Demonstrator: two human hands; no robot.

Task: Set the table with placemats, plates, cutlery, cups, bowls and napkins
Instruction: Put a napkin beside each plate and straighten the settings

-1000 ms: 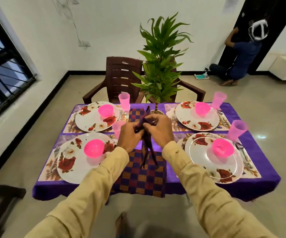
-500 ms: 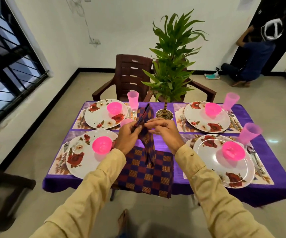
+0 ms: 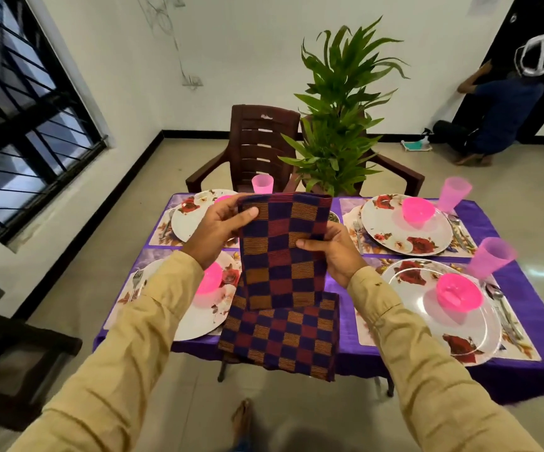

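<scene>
I hold a checkered purple, red and orange napkin (image 3: 282,249) upright above the table's middle. My left hand (image 3: 220,234) pinches its top left corner and my right hand (image 3: 336,254) grips its right edge. A second checkered napkin (image 3: 280,337) lies on the purple tablecloth (image 3: 525,288) and hangs over the near edge. Floral plates with pink bowls sit on placemats: near right plate (image 3: 427,327), far right plate (image 3: 394,233), near left plate (image 3: 199,314), far left plate (image 3: 192,220). Pink cups (image 3: 489,259) stand beside them, and cutlery lies alongside.
A potted green plant (image 3: 339,125) stands at the table's far middle, partly behind the napkin. Brown plastic chairs (image 3: 261,145) stand behind the table. Another person (image 3: 499,112) crouches by the dark door at the far right. A barred window (image 3: 19,109) is on the left.
The napkin was bunched narrow between my hands; now it is spread flat and raised higher. My hands have moved apart to its edges, and the view has shifted closer.
</scene>
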